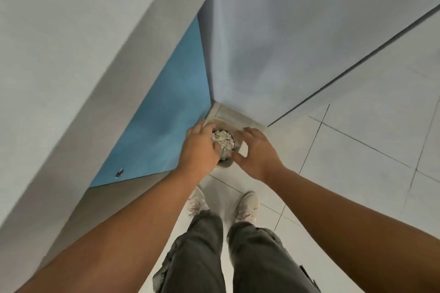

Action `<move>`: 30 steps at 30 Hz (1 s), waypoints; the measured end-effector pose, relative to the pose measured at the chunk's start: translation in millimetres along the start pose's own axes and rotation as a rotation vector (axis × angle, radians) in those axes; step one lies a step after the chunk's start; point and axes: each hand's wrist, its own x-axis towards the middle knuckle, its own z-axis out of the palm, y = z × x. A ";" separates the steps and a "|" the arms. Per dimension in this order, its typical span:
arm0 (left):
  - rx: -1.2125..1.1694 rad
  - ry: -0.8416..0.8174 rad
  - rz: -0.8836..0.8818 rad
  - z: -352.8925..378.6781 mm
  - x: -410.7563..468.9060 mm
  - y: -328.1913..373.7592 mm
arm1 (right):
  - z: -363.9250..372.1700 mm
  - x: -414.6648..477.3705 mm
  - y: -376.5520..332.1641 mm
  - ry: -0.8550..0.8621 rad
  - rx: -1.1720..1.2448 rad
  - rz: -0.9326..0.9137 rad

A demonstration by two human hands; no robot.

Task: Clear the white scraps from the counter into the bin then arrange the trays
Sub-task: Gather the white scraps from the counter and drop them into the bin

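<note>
Starting at the left, the grey tabletop [59, 43] is seen from above as a broad slab, and below its edge a blue cabinet door [162, 126] with a small metal knob [119, 173] is shown. Just right of the door, in the far corner of the tiled floor [357, 131], the bin [226, 121] is set, and it is heaped with white scraps [222, 139]. The left hand [201, 150] is held over the bin's left rim with its fingers curled down onto the heap; whether scraps are held in it cannot be told. The right hand [258, 153] is curved round the bin's right rim, thumb at the near side and fingers at the far side. The bin is thus bracketed between the two hands, directly ahead and below, with neither hand clearly the nearer. Its opening appears longer from near to far, though this is distorted by the wide lens. No trays are in view, so the arranging step is judged not yet begun.
</note>
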 end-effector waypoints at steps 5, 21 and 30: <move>0.092 0.113 0.149 -79.7 -43.1 57.1 | -83.7 -33.9 -47.3 0.113 -0.062 -0.135; 0.107 0.690 0.117 -331.1 -109.6 104.6 | -257.5 -54.4 -260.4 0.334 -0.138 -0.643; 0.096 0.830 -0.069 -418.9 -142.6 4.4 | -213.1 -23.8 -389.0 0.209 -0.183 -0.843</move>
